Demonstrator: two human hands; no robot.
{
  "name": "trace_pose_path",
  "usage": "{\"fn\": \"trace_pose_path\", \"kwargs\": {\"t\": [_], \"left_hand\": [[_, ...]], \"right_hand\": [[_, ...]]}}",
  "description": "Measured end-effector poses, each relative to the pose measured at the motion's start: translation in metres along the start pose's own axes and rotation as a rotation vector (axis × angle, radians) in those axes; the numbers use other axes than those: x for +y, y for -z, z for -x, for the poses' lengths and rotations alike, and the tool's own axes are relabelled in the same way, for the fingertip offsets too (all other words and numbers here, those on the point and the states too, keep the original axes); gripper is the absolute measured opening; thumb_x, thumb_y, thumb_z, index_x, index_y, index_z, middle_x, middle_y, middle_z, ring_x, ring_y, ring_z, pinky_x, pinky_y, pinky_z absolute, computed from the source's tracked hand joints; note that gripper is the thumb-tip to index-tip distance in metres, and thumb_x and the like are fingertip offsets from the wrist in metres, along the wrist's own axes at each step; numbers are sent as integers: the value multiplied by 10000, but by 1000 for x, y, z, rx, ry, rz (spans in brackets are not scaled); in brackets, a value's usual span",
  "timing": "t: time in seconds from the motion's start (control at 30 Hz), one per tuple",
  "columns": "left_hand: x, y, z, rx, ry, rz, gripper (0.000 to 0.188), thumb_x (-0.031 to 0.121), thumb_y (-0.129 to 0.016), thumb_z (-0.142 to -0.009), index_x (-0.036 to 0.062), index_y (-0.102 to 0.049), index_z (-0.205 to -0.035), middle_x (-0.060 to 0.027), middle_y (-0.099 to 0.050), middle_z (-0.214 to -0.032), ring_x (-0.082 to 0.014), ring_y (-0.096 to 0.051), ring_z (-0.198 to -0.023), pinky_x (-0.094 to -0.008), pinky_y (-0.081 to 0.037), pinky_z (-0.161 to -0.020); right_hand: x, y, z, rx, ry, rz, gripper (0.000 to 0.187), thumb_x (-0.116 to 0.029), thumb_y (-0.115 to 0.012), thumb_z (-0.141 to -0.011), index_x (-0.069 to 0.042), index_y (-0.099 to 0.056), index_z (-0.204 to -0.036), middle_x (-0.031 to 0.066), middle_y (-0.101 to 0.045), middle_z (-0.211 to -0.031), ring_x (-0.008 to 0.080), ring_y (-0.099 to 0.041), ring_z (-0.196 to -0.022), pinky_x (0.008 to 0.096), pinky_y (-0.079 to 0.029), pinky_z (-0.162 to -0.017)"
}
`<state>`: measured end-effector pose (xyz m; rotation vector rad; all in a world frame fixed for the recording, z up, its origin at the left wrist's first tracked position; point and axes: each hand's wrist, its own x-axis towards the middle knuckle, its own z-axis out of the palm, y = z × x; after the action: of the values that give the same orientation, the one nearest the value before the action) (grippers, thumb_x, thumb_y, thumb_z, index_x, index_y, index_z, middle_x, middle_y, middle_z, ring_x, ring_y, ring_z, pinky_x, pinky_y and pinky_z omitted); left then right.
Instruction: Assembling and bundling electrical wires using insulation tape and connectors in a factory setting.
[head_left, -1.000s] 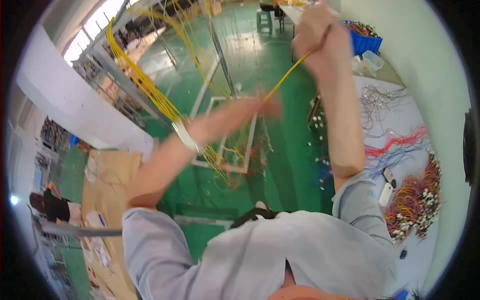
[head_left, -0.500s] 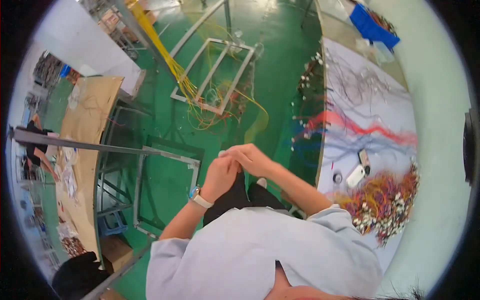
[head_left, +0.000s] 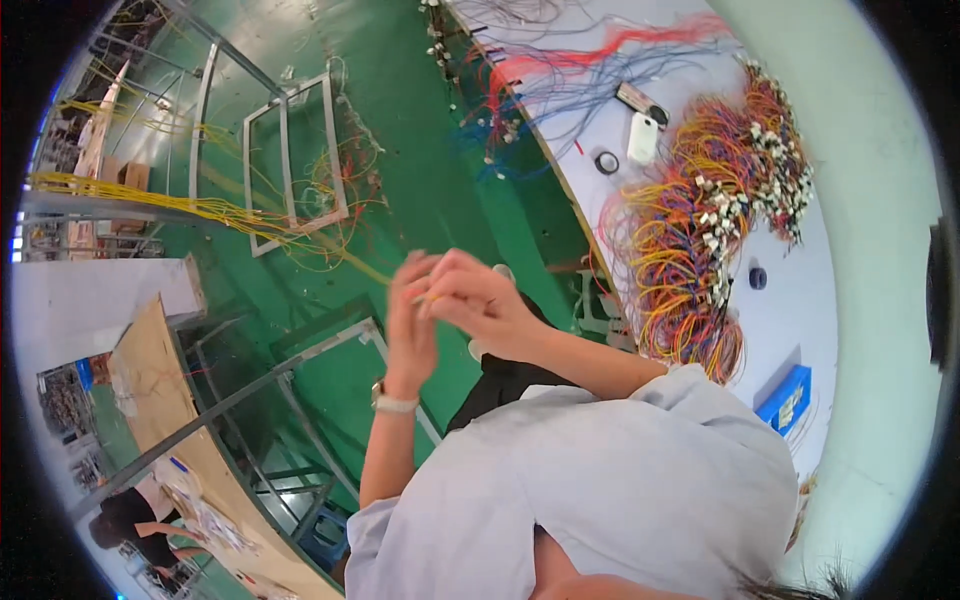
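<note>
My left hand [head_left: 408, 335] and my right hand [head_left: 478, 305] meet in front of my body, above the green floor. Bent and pinched together, the right fingers touch the tips of the left ones. What they hold, if anything, is too small to make out. Motion smears the left fingers, which point away from me; a pale-strapped watch [head_left: 396, 403] is on that wrist. Nearest on my right is a white table [head_left: 700, 350] with a large heap of multicoloured wires [head_left: 680, 270] ending in white connectors.
Red wires [head_left: 600, 48] and blue wires lie at the table's far end, near a white case [head_left: 643, 138] and a black tape roll [head_left: 606, 162]. A blue box [head_left: 787, 400] sits nearer. Leftward are metal frames [head_left: 335, 145], yellow wires [head_left: 150, 198], and a person [head_left: 140, 520] beside a brown table [head_left: 165, 370].
My view has turned to the right, showing more of the wire heap and the blue box. My hands, formerly clasped together low, are now raised with the left fingers stretched upward.
</note>
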<state>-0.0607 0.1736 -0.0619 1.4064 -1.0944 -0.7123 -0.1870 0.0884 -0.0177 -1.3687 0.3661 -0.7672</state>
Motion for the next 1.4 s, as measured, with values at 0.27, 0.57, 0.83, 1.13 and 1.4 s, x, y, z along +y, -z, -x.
{"fn": "trace_pose_path", "kwargs": {"t": [0.27, 0.57, 0.83, 1.13, 1.4], "left_hand": [[-119, 32, 110, -185, -192, -800, 201, 68, -650, -781, 65, -566, -963, -116, -591, -851, -321, -578, -851, -445, -447, -928], [-277, 103, 85, -1080, 770, -897, 440, 186, -678, -701, 55, -593, -1112, -195, -639, -997, -386, -613, -942, -442, -508, -857], [-372, -17, -343, -53, 424, -143, 165, 68, -554, -882, -5, -608, -1020, -131, -679, -933, -225, -656, -881, -308, -504, -795], [-644, -183, -604, -338, 465, -165, 493, 122, -620, -819, 97, -488, -1293, -212, -529, -1223, -378, -571, -1069, -396, -490, -896], [-552, -80, -579, -619, 383, -758, 346, 227, -679, -804, 63, -485, -1039, -204, -545, -988, -418, -597, -808, -483, -516, -633]], "right_hand": [[-65, 130, 34, 499, -109, -830, 161, -220, -525, -957, -150, -480, -819, -77, -261, -577, 61, -228, -458, 249, -237, -429], [58, 162, -21, 578, -528, -588, 193, -197, -562, -891, -182, -470, -722, -65, -348, -568, 63, -332, -428, 223, -255, -386], [259, 88, -147, 34, -1144, -470, 292, -320, -390, -1025, -94, -558, -1103, -60, -324, -586, 41, -280, -442, 207, -224, -393], [330, 177, -259, 275, -1488, -683, 342, -188, -452, -1000, -18, -548, -1281, -71, -382, -649, 28, -321, -529, 187, -257, -466], [321, 227, -363, 287, -1109, -344, 294, -184, -482, -984, -15, -634, -1171, -57, -434, -625, 27, -389, -563, 192, -324, -520]]}}
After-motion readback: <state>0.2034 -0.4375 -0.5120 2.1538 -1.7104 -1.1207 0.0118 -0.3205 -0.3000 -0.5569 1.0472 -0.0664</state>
